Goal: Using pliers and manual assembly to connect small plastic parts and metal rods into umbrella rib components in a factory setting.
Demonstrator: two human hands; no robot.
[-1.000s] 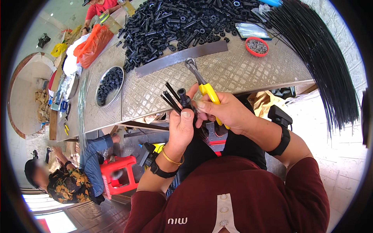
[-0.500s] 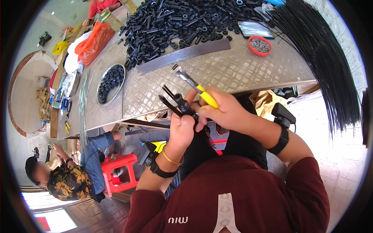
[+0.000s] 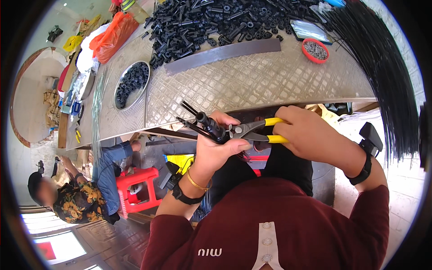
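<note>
My left hand (image 3: 217,145) is closed around a black tubular plastic part (image 3: 211,125), with thin black rods (image 3: 192,125) sticking out beside it toward the table. In my right hand (image 3: 302,129) are pliers (image 3: 252,130) with yellow handles, their handles spread apart. The jaws meet a small metal piece at the side of the black part, near my left thumb. Whether they bite on it I cannot tell. Both hands are over my lap, just off the table's near edge.
On the table (image 3: 189,92) lie a heap of black plastic parts (image 3: 211,22), a flat metal bar (image 3: 225,55), a round tray of black rings (image 3: 132,85), a red bowl of small metal pieces (image 3: 315,50) and black rods (image 3: 382,76). A person sits at left near a red stool (image 3: 137,191).
My right hand has moved right and turned the pliers from pointing up and away to pointing left. Their jaws have come to the side of the black part, handles now spread.
</note>
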